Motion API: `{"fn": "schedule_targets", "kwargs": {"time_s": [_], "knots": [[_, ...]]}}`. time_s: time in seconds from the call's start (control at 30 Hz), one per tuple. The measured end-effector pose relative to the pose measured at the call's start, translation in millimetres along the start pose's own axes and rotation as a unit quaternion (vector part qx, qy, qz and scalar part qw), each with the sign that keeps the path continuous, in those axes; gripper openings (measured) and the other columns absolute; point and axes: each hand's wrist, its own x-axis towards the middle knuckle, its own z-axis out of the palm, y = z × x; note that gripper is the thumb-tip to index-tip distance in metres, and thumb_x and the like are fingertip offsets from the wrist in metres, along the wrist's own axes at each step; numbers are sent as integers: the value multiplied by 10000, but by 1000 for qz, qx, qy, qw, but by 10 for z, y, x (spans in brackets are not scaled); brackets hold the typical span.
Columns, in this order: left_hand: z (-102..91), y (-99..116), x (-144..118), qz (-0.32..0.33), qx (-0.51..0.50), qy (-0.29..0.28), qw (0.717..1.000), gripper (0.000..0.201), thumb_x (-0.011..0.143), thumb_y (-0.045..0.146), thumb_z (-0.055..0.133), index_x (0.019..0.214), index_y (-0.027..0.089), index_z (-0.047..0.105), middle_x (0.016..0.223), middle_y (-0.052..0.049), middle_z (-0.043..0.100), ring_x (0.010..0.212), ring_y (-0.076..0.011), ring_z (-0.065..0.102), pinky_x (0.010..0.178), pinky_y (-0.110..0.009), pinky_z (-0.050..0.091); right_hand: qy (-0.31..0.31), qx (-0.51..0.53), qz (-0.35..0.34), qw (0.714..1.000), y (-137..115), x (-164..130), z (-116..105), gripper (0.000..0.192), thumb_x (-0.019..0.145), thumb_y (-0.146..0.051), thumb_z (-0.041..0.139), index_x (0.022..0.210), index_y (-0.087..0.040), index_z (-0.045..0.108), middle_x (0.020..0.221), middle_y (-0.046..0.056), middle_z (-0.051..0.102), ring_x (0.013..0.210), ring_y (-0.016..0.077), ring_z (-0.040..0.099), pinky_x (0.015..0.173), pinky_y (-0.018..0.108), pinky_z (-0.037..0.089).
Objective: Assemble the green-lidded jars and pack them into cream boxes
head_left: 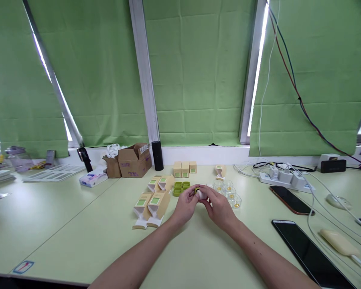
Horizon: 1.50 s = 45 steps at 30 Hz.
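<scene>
Both hands meet over the middle of the bench [78, 224]. The left hand [185, 206] and right hand [219, 208] pinch a small round thing [200, 193] between their fingers, so it stays steady. Green trays [181, 187] sit at eleven o'clock from it. Clear cups [230, 194] sit at three o'clock, easy to reach.

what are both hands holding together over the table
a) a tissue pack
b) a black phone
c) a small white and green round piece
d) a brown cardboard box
c: the left hand and right hand meet around a small white and green round piece, pinched between their fingertips.
</scene>
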Motion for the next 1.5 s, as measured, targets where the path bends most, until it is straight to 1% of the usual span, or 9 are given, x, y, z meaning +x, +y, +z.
{"fn": "schedule_targets", "kwargs": {"time_s": [0.13, 0.37, 0.77, 0.87, 0.97, 1.07, 1.2, 1.37, 1.5], "knots": [[31, 16, 17, 4, -5, 22, 1000, 473, 853, 392, 751, 1247, 140, 674, 1282, -155, 716, 1190, -285, 690, 1048, -446, 566, -5, -26, -3, 1000, -10, 13, -4, 433, 992, -120, 490, 1400, -241, 567, 1335, 128, 695, 1198, 265, 695, 946, 414, 622], [71, 60, 17, 9, -9, 54, 998, 451, 819, 350, 783, 1199, 126, 691, 1240, -155, 739, 1184, -289, 697, 1070, -463, 557, 2, -47, -19, 999, -14, 32, 14, 409, 990, -114, 476, 1380, -201, 568, 1315, 154, 701, 1150, 276, 716, 911, 418, 632], [82, 88, 15, -3, -19, 82, 996, 454, 794, 331, 818, 1186, 134, 702, 1217, -148, 753, 1167, -281, 711, 1081, -461, 556, 8, -55, -44, 997, -28, 69, 3, 437, 980, -105, 467, 1394, -206, 564, 1311, 157, 703, 1152, 278, 713, 916, 420, 629], [51, 83, 7, 4, -7, 72, 997, 466, 804, 363, 808, 1197, 134, 703, 1223, -152, 748, 1170, -289, 707, 1066, -459, 564, 7, -50, -46, 998, -7, 55, 2, 424, 994, -110, 460, 1394, -210, 558, 1320, 151, 697, 1174, 274, 700, 935, 419, 620], [16, 57, -14, 7, -5, 33, 999, 513, 822, 417, 792, 1236, 133, 690, 1267, -165, 725, 1210, -308, 683, 1068, -474, 556, 4, -41, -39, 998, 42, 13, 3, 416, 1000, -129, 483, 1402, -224, 536, 1296, 137, 704, 1153, 268, 701, 933, 422, 619], [12, 29, -37, -1, -14, -1, 1000, 613, 788, 443, 831, 1293, 140, 657, 1343, -181, 683, 1255, -320, 654, 1097, -487, 528, 1, -51, -29, 998, 73, -35, 9, 446, 980, -120, 495, 1412, -228, 520, 1270, 136, 710, 1112, 273, 709, 907, 433, 627], [29, 17, -40, -11, -18, 0, 1000, 682, 735, 459, 880, 1289, 138, 648, 1349, -195, 674, 1243, -314, 657, 1101, -479, 515, 7, -70, -25, 997, 42, -52, 25, 496, 926, -71, 493, 1398, -211, 547, 1265, 141, 709, 1138, 281, 701, 920, 436, 626], [7, 20, -21, -13, 0, -7, 1000, 638, 774, 509, 835, 1262, 136, 661, 1266, -172, 712, 1165, -284, 681, 1030, -429, 551, 16, -77, -39, 996, 3, -28, 35, 422, 960, -108, 516, 1358, -216, 606, 1296, 134, 704, 1160, 259, 703, 923, 394, 633], [-4, 5, -10, -4, 8, -9, 1000, 606, 789, 508, 821, 1245, 138, 672, 1233, -159, 720, 1148, -271, 679, 1019, -406, 548, 26, -76, -51, 995, -4, -17, 38, 378, 990, -126, 511, 1345, -200, 617, 1268, 136, 717, 1126, 251, 720, 900, 385, 644]]}}
